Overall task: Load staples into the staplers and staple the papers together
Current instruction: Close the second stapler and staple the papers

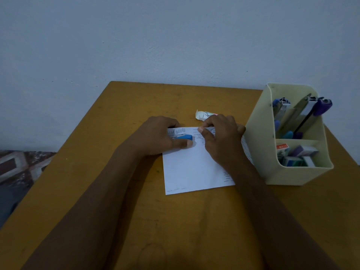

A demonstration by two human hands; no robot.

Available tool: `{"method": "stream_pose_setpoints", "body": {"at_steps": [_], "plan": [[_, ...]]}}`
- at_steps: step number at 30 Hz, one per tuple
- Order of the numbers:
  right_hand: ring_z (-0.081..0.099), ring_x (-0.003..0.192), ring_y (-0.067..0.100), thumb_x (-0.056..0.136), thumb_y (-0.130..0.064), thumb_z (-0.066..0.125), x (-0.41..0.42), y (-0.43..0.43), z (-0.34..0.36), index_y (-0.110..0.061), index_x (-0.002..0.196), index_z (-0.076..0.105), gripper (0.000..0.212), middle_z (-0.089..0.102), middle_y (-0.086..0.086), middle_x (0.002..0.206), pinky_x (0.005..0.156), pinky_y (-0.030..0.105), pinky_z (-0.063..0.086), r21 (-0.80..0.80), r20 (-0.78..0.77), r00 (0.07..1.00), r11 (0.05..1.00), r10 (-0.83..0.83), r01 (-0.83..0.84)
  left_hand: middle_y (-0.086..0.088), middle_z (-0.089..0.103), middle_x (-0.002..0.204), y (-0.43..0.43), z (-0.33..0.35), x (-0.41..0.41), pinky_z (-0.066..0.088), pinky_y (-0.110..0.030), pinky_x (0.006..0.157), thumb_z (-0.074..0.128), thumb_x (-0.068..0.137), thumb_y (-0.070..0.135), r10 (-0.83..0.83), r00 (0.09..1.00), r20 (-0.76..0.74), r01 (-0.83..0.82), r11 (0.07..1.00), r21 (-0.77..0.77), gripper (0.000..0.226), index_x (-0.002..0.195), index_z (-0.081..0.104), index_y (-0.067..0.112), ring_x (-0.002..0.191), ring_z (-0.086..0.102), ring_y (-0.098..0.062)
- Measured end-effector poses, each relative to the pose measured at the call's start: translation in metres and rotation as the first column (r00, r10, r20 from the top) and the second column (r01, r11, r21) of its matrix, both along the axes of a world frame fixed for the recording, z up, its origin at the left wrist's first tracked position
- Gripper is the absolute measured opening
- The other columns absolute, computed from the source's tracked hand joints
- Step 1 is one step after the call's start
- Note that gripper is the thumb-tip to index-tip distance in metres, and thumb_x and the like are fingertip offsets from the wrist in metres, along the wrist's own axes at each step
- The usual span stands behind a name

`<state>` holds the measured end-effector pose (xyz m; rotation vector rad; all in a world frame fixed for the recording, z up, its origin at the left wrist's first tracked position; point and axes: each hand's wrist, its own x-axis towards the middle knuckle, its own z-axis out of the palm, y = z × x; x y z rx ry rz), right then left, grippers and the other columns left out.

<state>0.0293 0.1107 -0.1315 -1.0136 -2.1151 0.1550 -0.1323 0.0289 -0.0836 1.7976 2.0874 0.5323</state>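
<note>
Gripping blue stapler [184, 137] in left hand [155, 137]; right hand [220, 141] pinches the papers [191, 168]

worktop [116, 191]: is showing as a matt, wood-look board, faintly scuffed
papers [191, 168]: are looking like thin, smooth, matt paper
blue stapler [184, 137]: is showing smooth plastic with a slight sheen
organiser [303, 174]: is looking like smooth, softly matt plastic
upright staplers [309, 108]: are showing bare metal rails and glossy plastic caps
staple boxes [282, 149]: are looking like printed card
wall [155, 45]: is showing matt, slightly speckled paint
</note>
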Motion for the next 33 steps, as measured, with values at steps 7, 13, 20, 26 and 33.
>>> {"method": "stream_pose_setpoints", "body": {"at_steps": [7,13,20,26,33], "plan": [[0.056,0.092,0.026,0.079,-0.028,0.060,0.000,-0.001,0.001,-0.016,0.084,0.064,0.013,0.067,0.005,0.093,0.080,0.035,0.022,0.026,0.011,1.000,1.000,0.005,-0.005,0.000,0.063,0.078,0.002,-0.007,0.001,0.036,-0.025,0.054,0.048,0.072,0.067,-0.075,0.995,-0.059,0.081,0.990,0.111,0.056,0.089,0.066,0.017,0.062,0.053,-0.012],[0.057,0.092,0.027,0.078,-0.026,0.060,0.002,-0.001,0.001,-0.015,0.082,0.063,0.011,0.068,0.006,0.092,0.080,0.035,0.021,0.047,-0.005,1.000,0.999,0.008,-0.008,0.001,0.062,0.068,0.005,-0.012,0.004,0.034,-0.027,0.051,0.051,0.074,0.065,-0.021,0.994,-0.108,0.042,0.980,0.194,0.048,0.080,0.066,0.020,0.058,0.052,-0.013],[0.055,0.093,0.025,0.080,-0.026,0.059,0.001,0.001,0.000,-0.017,0.083,0.062,0.010,0.066,0.003,0.092,0.080,0.033,0.020,0.038,-0.006,1.000,0.999,0.002,-0.002,0.010,0.059,0.093,0.003,-0.004,0.002,0.050,-0.025,0.065,0.068,0.072,0.062,0.010,0.999,-0.034,-0.010,1.000,0.022,0.049,0.104,0.062,0.026,0.076,0.054,-0.008],[0.053,0.096,0.024,0.081,-0.024,0.061,0.001,0.001,0.002,-0.019,0.085,0.062,0.006,0.065,0.002,0.095,0.080,0.032,0.018,0.004,-0.007,1.000,1.000,0.000,0.000,0.010,0.058,0.091,0.001,0.001,-0.002,0.049,-0.024,0.065,0.068,0.072,0.061,0.014,0.999,-0.030,-0.015,0.999,-0.031,0.053,0.110,0.063,0.025,0.076,0.052,-0.009],[0.055,0.096,0.025,0.080,-0.028,0.059,0.001,-0.001,0.003,-0.017,0.085,0.063,0.013,0.067,0.005,0.097,0.082,0.035,0.021,-0.008,-0.014,1.000,1.000,-0.006,0.006,0.011,0.059,0.087,0.000,0.000,-0.001,0.043,-0.023,0.062,0.064,0.073,0.064,0.016,1.000,-0.011,-0.016,1.000,-0.003,0.052,0.108,0.066,0.025,0.077,0.055,-0.013]]}}
